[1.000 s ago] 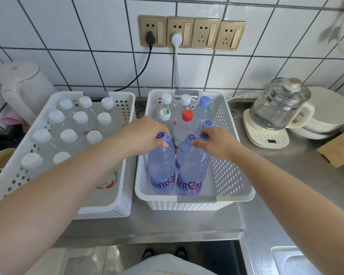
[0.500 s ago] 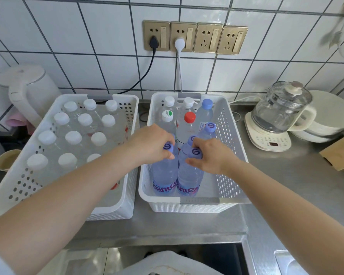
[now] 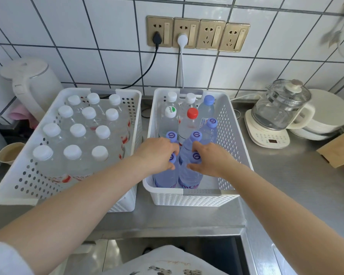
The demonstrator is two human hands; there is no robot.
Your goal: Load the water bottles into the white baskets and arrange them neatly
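Bottles with white caps [image 3: 77,130] fill the left basket [image 3: 12,192] in tidy rows, all upright, long axes vertical, caps pointing up. Next comes the left hand [image 3: 157,153], curled around the neck of the near-left purple-capped bottle [image 3: 165,176] in the right basket [image 3: 224,120]. Just beside it, the right hand [image 3: 211,157] pinches the neck of the near-middle purple-capped bottle [image 3: 190,175], thumb below its cap. Both bottles stand on their bases at the basket's front wall, caps up, though the right-hand one seems to lean slightly toward the back.

Risk lies, as I judge it, in the open strip along the right basket's right side: with nothing bracing them there, the front pair could tip sideways on release, and a lean could knock the red-capped bottle [image 3: 189,124] and its neighbours behind out of line. Gripping only the slim necks also gives poor control over the heavy bodies.
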